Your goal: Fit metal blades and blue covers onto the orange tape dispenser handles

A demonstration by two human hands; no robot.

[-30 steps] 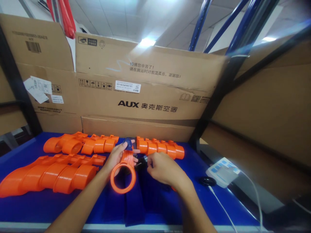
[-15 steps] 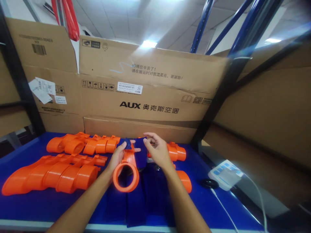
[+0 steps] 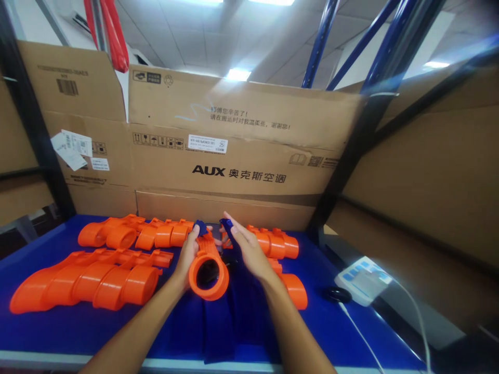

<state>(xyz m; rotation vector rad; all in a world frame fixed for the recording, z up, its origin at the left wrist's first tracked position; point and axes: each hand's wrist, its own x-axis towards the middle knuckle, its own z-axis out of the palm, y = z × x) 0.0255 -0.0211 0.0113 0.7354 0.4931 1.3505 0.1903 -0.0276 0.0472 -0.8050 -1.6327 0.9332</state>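
Above the middle of the surface [image 3: 78,332], the orange ring [image 3: 210,294], pinched at its far stem [image 3: 205,245] by the left grip [image 3: 188,255] while the right grip [image 3: 249,250] pinches a blue strap [image 3: 226,226], looks light, stiff and smooth, best held by that stem, whereas the strap seems soft.

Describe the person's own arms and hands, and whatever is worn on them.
The slender left forearm and right forearm are bare, with no sleeve in view. Neither the left hand nor the right hand wears a glove, and no watch or bracelet shows. Rings cannot be ruled out.
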